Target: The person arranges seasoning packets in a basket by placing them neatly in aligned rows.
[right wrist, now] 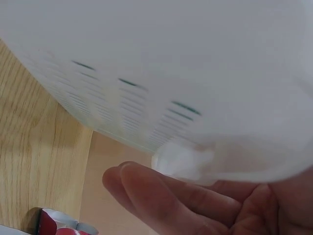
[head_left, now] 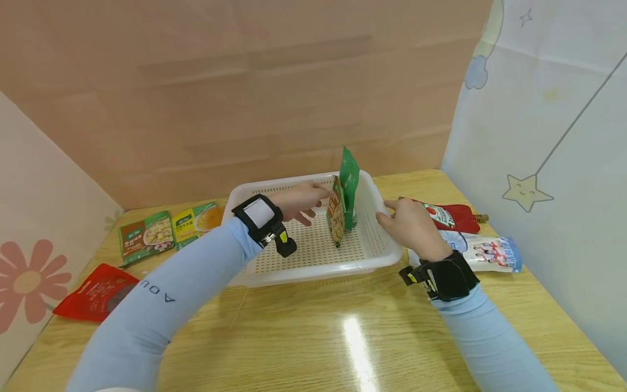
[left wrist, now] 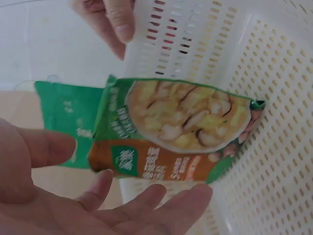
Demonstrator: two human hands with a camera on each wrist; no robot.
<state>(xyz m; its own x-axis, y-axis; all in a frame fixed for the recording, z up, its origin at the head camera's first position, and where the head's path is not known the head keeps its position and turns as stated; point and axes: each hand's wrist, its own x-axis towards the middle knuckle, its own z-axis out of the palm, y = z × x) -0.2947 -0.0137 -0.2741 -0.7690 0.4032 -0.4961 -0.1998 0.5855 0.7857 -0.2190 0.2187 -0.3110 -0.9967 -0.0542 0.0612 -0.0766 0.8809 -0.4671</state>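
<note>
A white perforated plastic basket [head_left: 294,276] sits on the wooden table. Inside it, toward the right end, a green-and-brown soup packet [left wrist: 181,122] stands on edge beside a taller green packet [head_left: 350,179]. My left hand [head_left: 301,200] reaches over the basket, fingers spread and slightly bent next to the soup packet; the left wrist view shows no firm grip on it. My right hand [head_left: 413,226] holds the basket's right rim, thumb on top, with fingers [right wrist: 151,196] beneath the rim in the right wrist view.
Left of the basket lie a green-and-brown packet [head_left: 147,237], a yellow-and-green packet [head_left: 196,223] and a red bag [head_left: 100,293]. To the right are a red ketchup pouch [head_left: 455,218] with a cap and a white-and-blue pouch [head_left: 485,251]. Walls [head_left: 245,109] border the table.
</note>
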